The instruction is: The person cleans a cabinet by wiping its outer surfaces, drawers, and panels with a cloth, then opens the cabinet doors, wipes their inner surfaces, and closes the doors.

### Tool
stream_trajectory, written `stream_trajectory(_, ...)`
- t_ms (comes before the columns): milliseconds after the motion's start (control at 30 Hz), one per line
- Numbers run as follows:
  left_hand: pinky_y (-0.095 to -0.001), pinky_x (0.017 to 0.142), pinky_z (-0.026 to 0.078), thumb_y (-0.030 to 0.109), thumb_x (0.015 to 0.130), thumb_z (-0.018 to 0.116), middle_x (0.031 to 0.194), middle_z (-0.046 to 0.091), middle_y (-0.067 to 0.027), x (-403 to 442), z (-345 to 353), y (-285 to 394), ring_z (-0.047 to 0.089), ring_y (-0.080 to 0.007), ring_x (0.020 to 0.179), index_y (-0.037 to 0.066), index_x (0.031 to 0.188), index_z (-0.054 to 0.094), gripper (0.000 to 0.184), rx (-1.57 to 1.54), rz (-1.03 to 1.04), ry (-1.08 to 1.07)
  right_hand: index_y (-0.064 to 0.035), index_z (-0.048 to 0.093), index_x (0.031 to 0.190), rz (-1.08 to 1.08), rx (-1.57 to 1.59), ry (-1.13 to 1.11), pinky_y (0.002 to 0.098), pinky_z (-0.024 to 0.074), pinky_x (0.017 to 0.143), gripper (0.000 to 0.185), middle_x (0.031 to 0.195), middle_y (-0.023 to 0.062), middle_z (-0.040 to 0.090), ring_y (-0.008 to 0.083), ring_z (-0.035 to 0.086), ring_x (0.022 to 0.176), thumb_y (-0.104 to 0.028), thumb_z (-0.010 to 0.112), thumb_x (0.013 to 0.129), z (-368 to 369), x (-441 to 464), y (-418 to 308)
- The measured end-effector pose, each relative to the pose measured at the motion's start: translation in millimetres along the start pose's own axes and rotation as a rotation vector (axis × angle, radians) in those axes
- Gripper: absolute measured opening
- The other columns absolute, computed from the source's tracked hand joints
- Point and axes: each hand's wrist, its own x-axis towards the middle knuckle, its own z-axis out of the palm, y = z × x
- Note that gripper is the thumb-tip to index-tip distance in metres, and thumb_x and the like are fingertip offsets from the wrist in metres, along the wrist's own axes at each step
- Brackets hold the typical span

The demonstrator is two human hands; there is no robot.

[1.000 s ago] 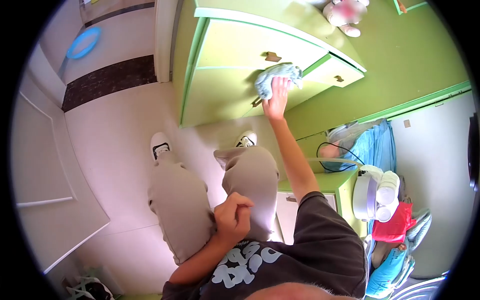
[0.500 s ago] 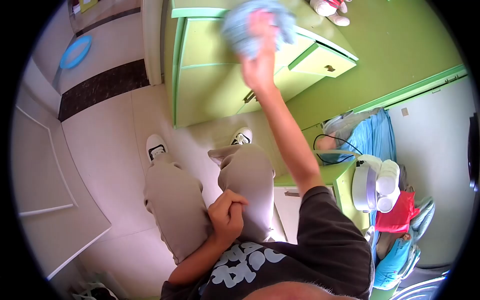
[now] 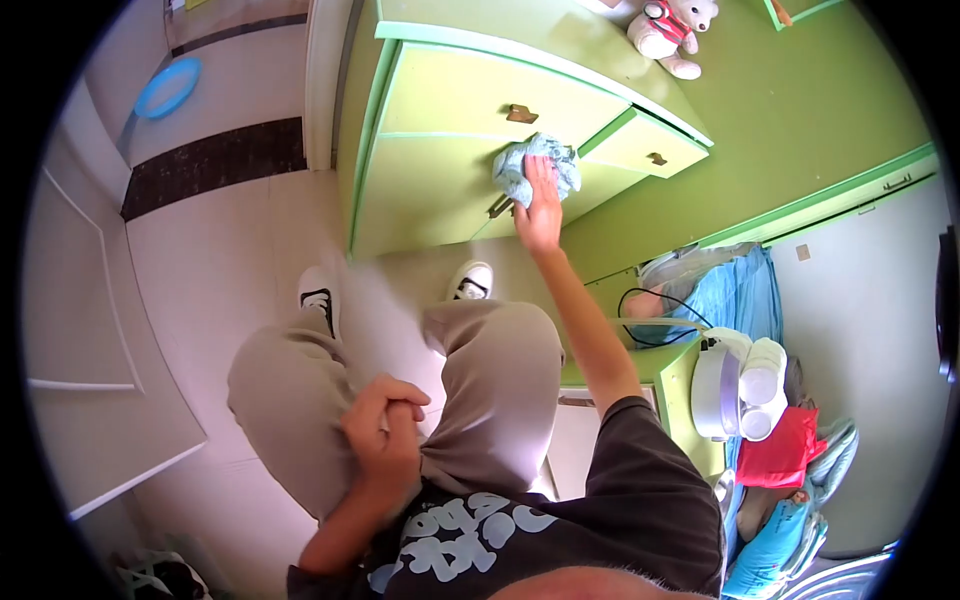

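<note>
While the blue cloth [image 3: 512, 172] lies between them and the cabinet [image 3: 440, 95], the right hand's fingers [image 3: 540, 174] extend nearly straight.

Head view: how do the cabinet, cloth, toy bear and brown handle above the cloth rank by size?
1. Cabinet
2. Cloth and toy bear, too alike to rank
3. Brown handle

Right arm [image 3: 592, 315] stretched forward, right grip [image 3: 541, 212] with fingers [image 3: 541, 175] extended, left arm [image 3: 352, 525] bent, left grip [image 3: 386, 432] loosely curled

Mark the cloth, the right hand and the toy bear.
Cloth [image 3: 512, 172]: head view, its left part.
Right hand [image 3: 541, 206]: head view, back of the hand.
Toy bear [image 3: 656, 40]: head view, its body.
</note>
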Motion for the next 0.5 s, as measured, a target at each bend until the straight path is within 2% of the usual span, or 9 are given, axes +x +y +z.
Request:
stream_trajectory(67, -0.0272, 0.054, 0.042, -0.007, 0.089, 0.044, 0.069, 0.058, -0.0061, 9.9, -10.2, 38.6, 0.054, -0.0131, 0.057, 0.001, 0.086, 0.061, 0.019, 0.005, -0.113, -0.079, 0.0006, 0.038, 0.148, 0.145, 0.162, 0.17, 0.0486, 0.0205, 0.12, 0.073, 0.15, 0.0229, 0.04, 0.0385, 0.032, 0.143, 0.002, 0.06, 0.078, 3.5, 9.8, -28.1)
stream_trajectory(100, -0.0269, 0.055, 0.042, -0.004, 0.092, 0.043, 0.07, 0.059, -0.0057, 16.9, -14.6, 54.7, 0.054, -0.0122, 0.058, 0.0, 0.09, 0.061, 0.019, 0.012, -0.217, -0.169, 0.0025, 0.03, 0.151, 0.196, 0.151, 0.217, 0.0424, 0.0197, 0.12, 0.07, 0.153, 0.0249, 0.035, 0.037, 0.03, 0.145, 0.001, 0.054, 0.085, 3.1, 16.1, -37.2)
stream_trajectory(133, -0.0269, 0.055, 0.042, -0.004, 0.092, 0.043, 0.07, 0.059, -0.0057, 22.7, -19.2, 63.7, 0.054, -0.0122, 0.058, 0.0, 0.09, 0.061, 0.019, 0.02, -0.221, -0.163, 0.0025, 0.03, 0.151, 0.199, 0.161, 0.215, 0.0424, 0.0197, 0.12, 0.07, 0.153, 0.0249, 0.035, 0.037, 0.03, 0.145, 0.001, 0.054, 0.085, 5.2, 24.1, -43.9)
stream_trajectory(200, -0.0252, 0.054, 0.042, 0.003, 0.097, 0.045, 0.072, 0.059, -0.0064, 34.8, -26.2, 76.3, 0.054, -0.0109, 0.059, 0.0, 0.098, 0.059, 0.015, 0.13, -0.051, -0.233, 0.003, 0.023, 0.154, 0.529, 0.757, 0.514, 0.0357, 0.0199, 0.118, 0.067, 0.155, 0.0236, 0.034, 0.0322, 0.031, 0.145, 0.0, 0.047, 0.092, 15.4, 37.7, -49.4)
stream_trajectory(233, -0.0252, 0.054, 0.042, 0.003, 0.097, 0.045, 0.072, 0.059, -0.0064, 40.9, -31.3, 85.3, 0.054, -0.0109, 0.059, 0.0, 0.098, 0.059, 0.015, 0.15, -0.066, -0.236, 0.0028, 0.019, 0.155, 0.569, 0.846, 0.58, 0.0323, 0.0221, 0.115, 0.06, 0.153, 0.021, 0.039, 0.0279, 0.037, 0.141, -0.007, 0.043, 0.1, 24.6, 36.6, -48.0)
stream_trajectory(333, -0.0236, 0.053, 0.041, 0.011, 0.098, 0.047, 0.073, 0.058, -0.006, 72.5, -37.8, 101.8, 0.052, -0.0095, 0.059, 0.0, 0.098, 0.059, 0.016, 0.165, -0.011, -0.189, 0.0028, 0.021, 0.154, 0.786, 1.1, 0.662, 0.0321, 0.0242, 0.114, 0.059, 0.149, 0.0181, 0.044, 0.0263, 0.043, 0.135, -0.018, 0.045, 0.104, 32.5, 18.2, -51.3)
stream_trajectory(400, -0.0219, 0.052, 0.039, 0.018, 0.099, 0.048, 0.074, 0.057, -0.0052, 96.9, -35.7, 101.8, 0.049, -0.0086, 0.057, 0.001, 0.098, 0.058, 0.02, 0.144, 0.004, -0.032, 0.0003, 0.041, 0.143, 1.14, 1.263, 0.629, 0.0378, 0.0383, 0.107, 0.052, 0.135, 0.0131, 0.054, 0.026, 0.048, 0.127, -0.035, 0.044, 0.105, 17.4, 5.6, -50.7)
stream_trajectory(467, -0.0217, 0.052, 0.038, 0.018, 0.1, 0.047, 0.073, 0.056, -0.0048, 120.1, -31.9, 95.5, 0.048, -0.0083, 0.057, 0.002, 0.098, 0.058, 0.02, 0.148, 0.027, 0.0, -0.0015, 0.041, 0.142, 1.23, 1.574, 0.682, 0.0479, 0.0417, 0.106, 0.054, 0.14, 0.018, 0.047, 0.0321, 0.047, 0.128, -0.042, 0.034, 0.107, 0.5, -8.6, -37.7)
stream_trajectory(500, -0.0215, 0.051, 0.038, 0.018, 0.1, 0.046, 0.072, 0.055, -0.0044, 131.1, -29.9, 92.3, 0.047, -0.008, 0.057, 0.002, 0.098, 0.057, 0.02, 0.142, 0.061, 0.039, -0.0039, 0.036, 0.145, 1.381, 1.685, 0.659, 0.0551, 0.0384, 0.109, 0.056, 0.146, 0.0184, 0.04, 0.0364, 0.043, 0.133, -0.044, 0.028, 0.107, -16.4, -13.0, -31.5)
